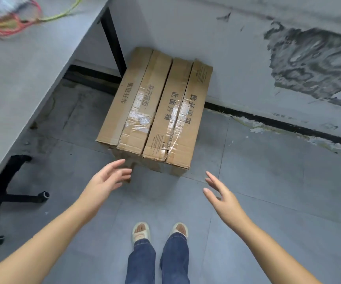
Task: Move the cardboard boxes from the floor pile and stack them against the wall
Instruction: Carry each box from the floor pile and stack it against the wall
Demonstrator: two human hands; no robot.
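Two long brown cardboard boxes lie side by side on the floor, their far ends against the grey wall (237, 58). The left box (134, 99) and the right box (177, 111) both carry clear tape and black printed characters on top. My left hand (106, 179) hovers near the left box's near corner, fingers spread and relaxed, holding nothing. My right hand (221, 193) is out in front of the right box's near end, a little apart from it, fingers straight and empty. Whether more boxes lie under these two is hidden.
A grey table (22, 74) with a black leg (114, 44) stands at the left, with coloured cables (11, 19) on top. A black chair base with castors (11, 197) sits under it. A stained wall patch (313, 64) is at the right. My feet in pale sandals (159, 232) stand on grey floor tiles.
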